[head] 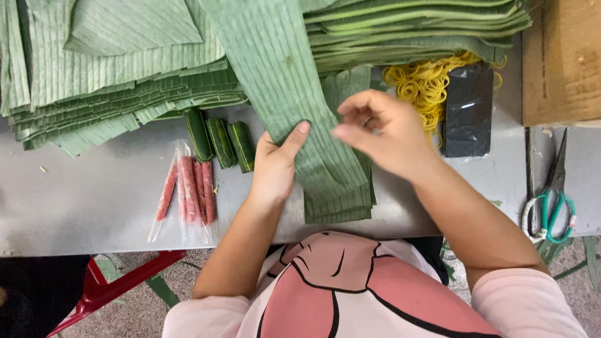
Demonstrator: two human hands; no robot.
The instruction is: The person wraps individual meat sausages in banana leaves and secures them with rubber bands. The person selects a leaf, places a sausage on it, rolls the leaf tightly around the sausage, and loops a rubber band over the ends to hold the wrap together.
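My left hand [275,164] pinches the left edge of a long green leaf strip [275,69] that lies on a small stack of leaf strips [338,203] at the table's front edge. My right hand [382,128] hovers just right of it, fingers curled and apart, thumb pointing toward the strip, holding nothing I can see. Three small leaf-wrapped rolls [220,141] lie to the left of my left hand. Below them lies a clear plastic bag of pink sausage sticks [188,191].
Big piles of cut green leaves [119,69] fill the back of the grey table [81,200]. A heap of yellow rubber bands [426,84] sits on a black bag [466,109]. Scissors with green handles [551,206] lie far right by a cardboard box [560,59].
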